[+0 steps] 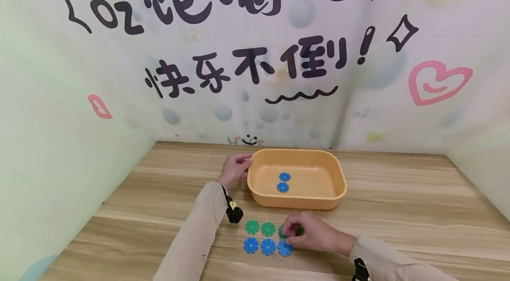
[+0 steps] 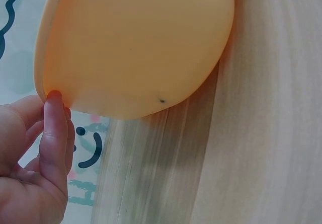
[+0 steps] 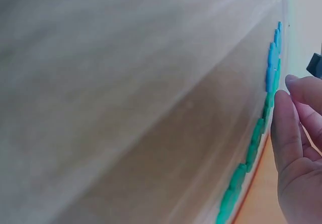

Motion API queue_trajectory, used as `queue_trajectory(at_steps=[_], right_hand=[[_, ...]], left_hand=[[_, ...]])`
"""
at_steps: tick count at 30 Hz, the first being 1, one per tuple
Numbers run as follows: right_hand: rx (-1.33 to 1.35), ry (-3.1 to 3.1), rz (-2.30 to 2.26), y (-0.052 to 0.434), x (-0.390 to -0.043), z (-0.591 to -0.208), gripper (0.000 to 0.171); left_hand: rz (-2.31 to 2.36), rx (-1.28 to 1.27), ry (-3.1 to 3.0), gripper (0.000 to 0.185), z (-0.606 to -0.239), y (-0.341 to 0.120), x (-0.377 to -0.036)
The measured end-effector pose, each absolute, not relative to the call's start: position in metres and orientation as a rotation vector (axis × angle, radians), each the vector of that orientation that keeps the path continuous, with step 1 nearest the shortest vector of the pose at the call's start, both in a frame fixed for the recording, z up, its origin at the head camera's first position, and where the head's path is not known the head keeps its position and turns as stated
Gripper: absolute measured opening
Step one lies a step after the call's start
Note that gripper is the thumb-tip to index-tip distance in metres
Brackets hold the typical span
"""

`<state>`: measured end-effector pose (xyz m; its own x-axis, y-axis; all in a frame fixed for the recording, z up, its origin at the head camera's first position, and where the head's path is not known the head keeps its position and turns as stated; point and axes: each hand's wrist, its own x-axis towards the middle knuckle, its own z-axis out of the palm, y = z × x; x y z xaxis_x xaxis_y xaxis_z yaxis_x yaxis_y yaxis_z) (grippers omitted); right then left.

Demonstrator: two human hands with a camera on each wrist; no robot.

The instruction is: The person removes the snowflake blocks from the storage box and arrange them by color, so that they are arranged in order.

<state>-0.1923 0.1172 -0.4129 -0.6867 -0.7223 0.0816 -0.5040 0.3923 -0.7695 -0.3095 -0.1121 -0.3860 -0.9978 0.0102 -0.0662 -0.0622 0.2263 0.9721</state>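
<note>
Nearest the camera, three blue snowflake discs [image 1: 268, 246] are laid in a row on the wooden table [image 1: 398, 210], with a row of green snowflake discs [image 1: 260, 228] just behind them. The right hand [image 1: 314, 233] is placed over the right end of both rows; its fingers are curled down onto a green disc [image 1: 299, 230] there, and that disc appears to be pinched, though most of it is hidden by the fingers. In the right wrist view, the same discs are seen edge-on as a thin green and blue line beside the fingertips [image 3: 284, 128].

A little farther back, a small black device [image 1: 234, 213] is worn on the left wrist, over a beige sleeve [image 1: 199, 232].

Beyond the discs, an orange plastic tub [image 1: 338, 183] is set on the table, well apart from the rows. Two blue discs [image 1: 283, 182] are seen on its floor, one touching the other. The near-left corner of the tub's rim is gripped by the left hand [image 1: 235, 168]; in the left wrist view a fingertip [image 2: 53, 97] is pressed against the rim edge.

Farthest back, a printed backdrop [image 1: 255, 51] with dark lettering and a pink heart is hung behind the table.
</note>
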Motion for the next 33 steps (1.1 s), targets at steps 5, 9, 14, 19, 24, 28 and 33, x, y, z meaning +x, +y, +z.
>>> queue_trajectory(at_steps=[5,9,14,19,24,28,33], right_hand=[[-1.093,2.387,-1.234,0.119,-0.193,-0.4,0.005],[-1.086,2.404,-1.272,0.121,-0.196,-0.383,0.005],[-1.137,2.475,-1.305,0.124,-0.206,-0.362,0.004],[-1.138,2.526,-1.323,0.124,-0.222,-0.345,0.006],[-1.074,2.543,-1.306,0.122,-0.241,-0.336,0.009],[-1.022,2.504,-1.259,0.118,-0.257,-0.335,0.015],[-0.914,2.411,-1.21,0.117,-0.276,-0.341,0.021]], left_hand=[[1.914,-0.054,2.422,0.029,-0.385,-0.112,-0.31],[1.908,-0.06,2.424,0.028,-0.385,-0.112,-0.31],[1.91,-0.053,2.421,0.029,-0.384,-0.112,-0.31],[1.911,-0.059,2.429,0.029,-0.383,-0.112,-0.309],[1.893,-0.068,2.445,0.028,-0.384,-0.112,-0.309],[1.903,-0.074,2.438,0.028,-0.385,-0.112,-0.309],[1.916,-0.054,2.429,0.029,-0.384,-0.111,-0.308]])
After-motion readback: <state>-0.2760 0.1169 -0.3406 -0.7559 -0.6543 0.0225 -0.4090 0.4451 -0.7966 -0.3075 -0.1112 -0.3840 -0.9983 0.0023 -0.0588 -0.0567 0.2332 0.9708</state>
